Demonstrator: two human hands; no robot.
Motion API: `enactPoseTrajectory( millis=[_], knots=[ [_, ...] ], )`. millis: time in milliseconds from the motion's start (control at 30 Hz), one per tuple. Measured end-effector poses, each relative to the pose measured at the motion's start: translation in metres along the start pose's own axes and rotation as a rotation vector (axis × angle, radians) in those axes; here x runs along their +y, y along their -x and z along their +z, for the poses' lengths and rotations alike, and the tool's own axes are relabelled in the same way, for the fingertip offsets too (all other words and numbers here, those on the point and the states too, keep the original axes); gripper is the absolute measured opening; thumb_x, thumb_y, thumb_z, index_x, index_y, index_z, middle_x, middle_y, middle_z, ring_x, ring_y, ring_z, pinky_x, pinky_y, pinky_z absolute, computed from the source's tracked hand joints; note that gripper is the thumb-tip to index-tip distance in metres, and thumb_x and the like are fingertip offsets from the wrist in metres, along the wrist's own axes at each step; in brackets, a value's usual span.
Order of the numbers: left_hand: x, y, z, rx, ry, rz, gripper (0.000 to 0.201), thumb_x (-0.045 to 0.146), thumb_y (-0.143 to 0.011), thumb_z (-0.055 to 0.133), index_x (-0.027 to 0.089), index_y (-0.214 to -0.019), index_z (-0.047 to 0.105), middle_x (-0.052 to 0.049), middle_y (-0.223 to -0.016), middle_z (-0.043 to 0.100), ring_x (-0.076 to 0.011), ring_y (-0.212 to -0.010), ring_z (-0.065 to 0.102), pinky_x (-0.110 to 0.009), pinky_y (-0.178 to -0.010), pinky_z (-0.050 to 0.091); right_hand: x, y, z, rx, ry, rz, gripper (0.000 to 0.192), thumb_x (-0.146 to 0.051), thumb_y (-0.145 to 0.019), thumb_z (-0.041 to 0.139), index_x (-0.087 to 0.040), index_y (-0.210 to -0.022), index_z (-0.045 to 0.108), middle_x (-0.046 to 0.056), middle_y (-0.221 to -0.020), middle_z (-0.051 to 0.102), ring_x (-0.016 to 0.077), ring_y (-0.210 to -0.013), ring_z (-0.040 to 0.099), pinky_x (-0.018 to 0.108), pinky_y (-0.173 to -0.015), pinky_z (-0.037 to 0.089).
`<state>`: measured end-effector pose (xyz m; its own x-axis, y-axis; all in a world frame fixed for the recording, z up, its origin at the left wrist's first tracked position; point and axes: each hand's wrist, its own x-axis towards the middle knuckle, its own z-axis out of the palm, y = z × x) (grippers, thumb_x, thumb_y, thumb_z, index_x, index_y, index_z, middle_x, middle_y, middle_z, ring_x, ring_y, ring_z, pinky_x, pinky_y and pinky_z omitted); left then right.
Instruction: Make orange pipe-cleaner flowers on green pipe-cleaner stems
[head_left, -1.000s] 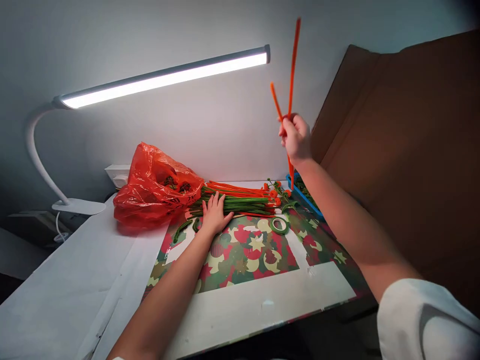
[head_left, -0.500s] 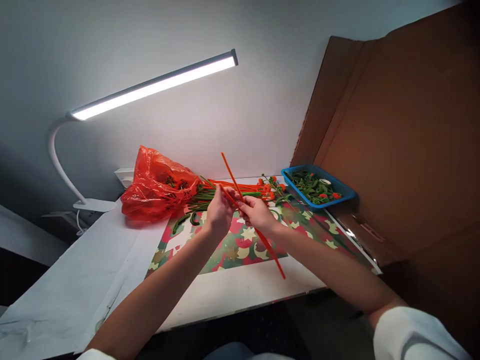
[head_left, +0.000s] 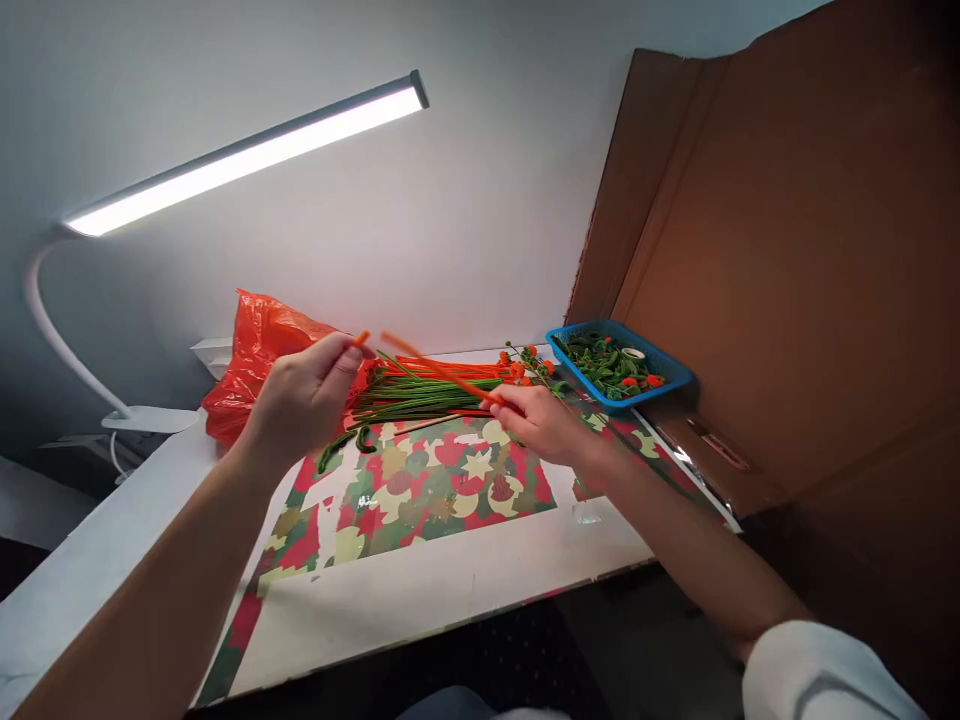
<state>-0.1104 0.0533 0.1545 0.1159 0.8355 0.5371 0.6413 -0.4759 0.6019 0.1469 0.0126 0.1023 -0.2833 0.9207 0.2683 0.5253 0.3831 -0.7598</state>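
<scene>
My right hand (head_left: 541, 425) is closed around an orange pipe cleaner (head_left: 442, 370), whose free end slants up and to the left. My left hand (head_left: 304, 395) is raised in front of a red plastic bag (head_left: 255, 340); its thumb and forefinger pinch something orange, with a short tip like a pipe cleaner end showing. The rest of that piece is hidden by the hand. Behind and between the hands lies a bundle of green pipe cleaners (head_left: 420, 397) with orange ones along its back. Small orange flowers on green stems (head_left: 529, 365) rest at the bundle's right end.
A blue basket (head_left: 679, 378) of green leafy pieces, a few orange bits and a white ring stands at the back right, beside a tall cardboard sheet (head_left: 765, 250). Curled green pieces (head_left: 337, 450) lie on the patterned mat (head_left: 450, 490). A lit lamp (head_left: 255, 150) hangs at the left.
My hands, together before, are now apart: the left has moved left and up, the right slightly right. The crossed orange pipe cleaners have separated. The view has shifted a little right.
</scene>
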Motion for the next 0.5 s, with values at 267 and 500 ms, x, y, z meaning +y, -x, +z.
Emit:
enactPoseTrajectory(
  millis=[267, 500],
  knots=[
    [-0.075, 0.056, 0.053, -0.366, -0.260, 0.129, 0.019, 0.034, -0.089, 0.039, 0.021, -0.080, 0.051, -0.002, -0.069, 0.061, -0.0176, -0.057, 0.055, -0.026, -0.054, 0.040, 0.049, 0.039, 0.031, -0.258, 0.398, 0.156, 0.005, -0.014, -0.080, 0.061, -0.014, -0.075, 0.060, 0.006, -0.086, 0.062, 0.0160, -0.076, 0.054, 0.024, -0.061, 0.033],
    [-0.091, 0.062, 0.074, -0.391, -0.142, 0.115, 0.020, 0.032, -0.090, 0.043, 0.020, -0.084, 0.058, -0.003, -0.078, 0.065, -0.0159, -0.063, 0.055, -0.025, -0.060, 0.040, 0.032, 0.006, 0.070, -0.259, 0.445, 0.055, 0.021, -0.032, -0.087, 0.061, -0.015, -0.099, 0.061, 0.010, -0.104, 0.062, 0.0232, -0.096, 0.054, 0.032, -0.075, 0.037]
  ],
)
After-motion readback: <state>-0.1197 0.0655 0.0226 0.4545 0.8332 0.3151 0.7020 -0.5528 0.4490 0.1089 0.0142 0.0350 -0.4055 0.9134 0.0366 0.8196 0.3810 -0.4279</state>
